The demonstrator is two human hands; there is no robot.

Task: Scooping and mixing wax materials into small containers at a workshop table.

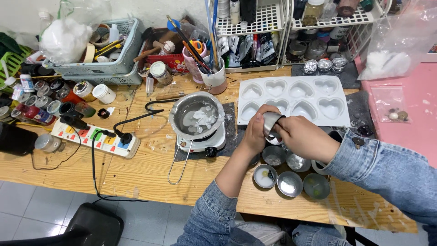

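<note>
A crowded wooden bench [150, 168] over a grey tiled floor, its back edge lined with baskets, wire racks and little paint jars. Both hands meet near the middle of the bench, toward the front edge. The left hand [253, 132] is curled around a small metal cup [271, 124], fingers wrapped on its side, and the right hand [304, 136] is closed over the same cup from the other side, denim cuff at the wrist. The cup sits tilted between them, just above a cluster of round metal tins [290, 183] that stand close to the front edge; one of those holds something pale. Right behind the hands, touching distance, lies a white heart-shaped mould tray [339, 119] with eight hollows. Left of the hands, a metal pot [196, 115] with white flakes inside rests on a small white hot plate [201, 144], its wire handle pointing to the front edge. Further left, a white power strip [95, 138] with coloured switches, black cable running off the front edge. At the right end of the bench, a pink mat [419, 105] with a clear bag on it.
</note>
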